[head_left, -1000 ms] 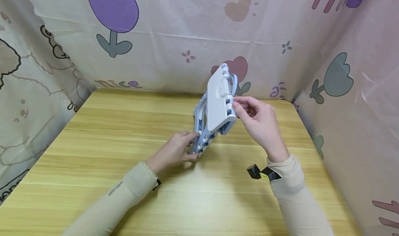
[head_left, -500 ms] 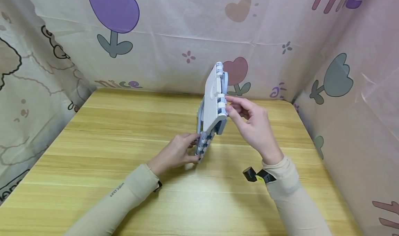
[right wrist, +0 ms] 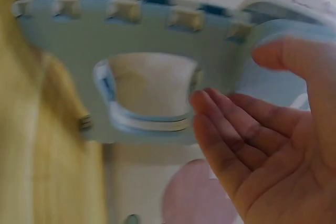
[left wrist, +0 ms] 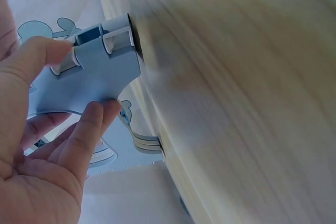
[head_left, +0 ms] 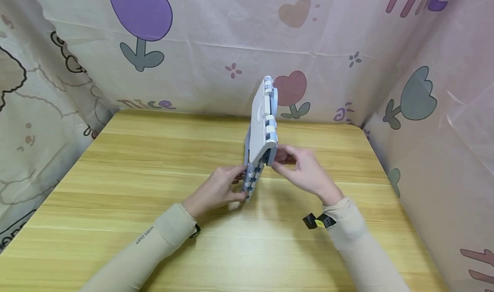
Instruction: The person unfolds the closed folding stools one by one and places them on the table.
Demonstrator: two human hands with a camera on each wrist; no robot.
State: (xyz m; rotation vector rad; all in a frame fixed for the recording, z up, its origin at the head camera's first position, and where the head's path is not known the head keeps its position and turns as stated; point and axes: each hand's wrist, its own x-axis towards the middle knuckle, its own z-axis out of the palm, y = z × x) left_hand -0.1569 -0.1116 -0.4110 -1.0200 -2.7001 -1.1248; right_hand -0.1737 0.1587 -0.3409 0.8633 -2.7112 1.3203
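A blue-and-white plastic folding step stool [head_left: 260, 120] stands partly folded on its legs at mid-table, its ribbed white top steeply tilted. My left hand [head_left: 216, 189] pinches the hinged edge of the near leg panel; the left wrist view has the thumb on the hinge and fingers on the blue face of the stool [left wrist: 86, 85]. At the stool's right side is my right hand [head_left: 302, 172], below the top's near corner. In the right wrist view its fingers lie extended beside the leg panel [right wrist: 147, 38], thumb apart; whether the fingertips touch it I cannot tell.
The wood-grain table [head_left: 127, 193] carries the stool. A patterned cloth [head_left: 200, 73] hangs behind it, with more cloth at both sides. A small black camera [head_left: 310, 221] juts from the right wrist strap.
The stool's top has swung left and stands more edge-on, more folded. My right hand has left the hinged edge and dropped lower. The left hand keeps its grip.
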